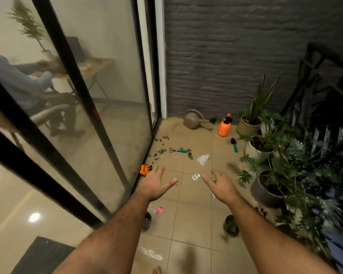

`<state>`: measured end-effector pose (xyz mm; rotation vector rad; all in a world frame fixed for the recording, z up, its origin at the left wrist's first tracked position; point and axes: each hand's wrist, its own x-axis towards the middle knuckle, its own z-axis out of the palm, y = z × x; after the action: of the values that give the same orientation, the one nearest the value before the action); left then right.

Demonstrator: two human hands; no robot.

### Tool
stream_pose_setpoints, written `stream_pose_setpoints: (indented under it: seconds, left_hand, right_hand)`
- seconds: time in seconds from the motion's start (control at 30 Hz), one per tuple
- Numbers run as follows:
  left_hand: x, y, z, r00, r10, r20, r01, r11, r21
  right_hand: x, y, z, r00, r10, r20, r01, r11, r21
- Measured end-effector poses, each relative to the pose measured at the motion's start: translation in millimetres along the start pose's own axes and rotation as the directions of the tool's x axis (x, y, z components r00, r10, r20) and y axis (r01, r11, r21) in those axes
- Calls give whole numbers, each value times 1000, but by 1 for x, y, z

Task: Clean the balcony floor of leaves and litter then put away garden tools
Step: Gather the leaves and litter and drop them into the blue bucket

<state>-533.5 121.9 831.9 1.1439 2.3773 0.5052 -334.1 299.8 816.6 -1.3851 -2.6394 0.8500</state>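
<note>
No text, label, brand, number or sign can be read anywhere in this view. The small white wrapper (195, 177) on the floor tiles carries some dark marks — they may be print, but they are too small and blurred to make out. The pink wrapper (159, 210) near the glass door shows only colour, and the orange spray bottle (224, 127) by the wall shows no legible label.

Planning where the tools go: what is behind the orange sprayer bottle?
Behind the orange sprayer bottle is the dark brick wall, with a toppled watering can to its left. The floor strip directly behind it is covered.
</note>
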Motion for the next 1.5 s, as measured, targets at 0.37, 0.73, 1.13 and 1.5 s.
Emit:
stream_pose_setpoints:
  seconds: [0.37, 0.73, 1.13, 1.5]
  left_hand:
    - [136, -15, 6, 986, -10, 168, 6, 1000, 23]
    - [309, 56, 22, 978, -118, 174, 138, 984, -110]
    - [468, 108, 22, 962, -199, 187, 232, 957, -175]
    - [630, 111, -20, 940, -287, 184, 324, 921, -216]
  right_hand:
    - [101, 18, 0, 981, 190, 43, -192, 980, 47]
    - [271, 72, -45, 963, 168, 210, -175, 984, 14]
    - [466, 77, -79, 958, 71, 278, -95, 993, 75]
    - [628, 58, -108, 941, 58, 335, -70, 997, 23]
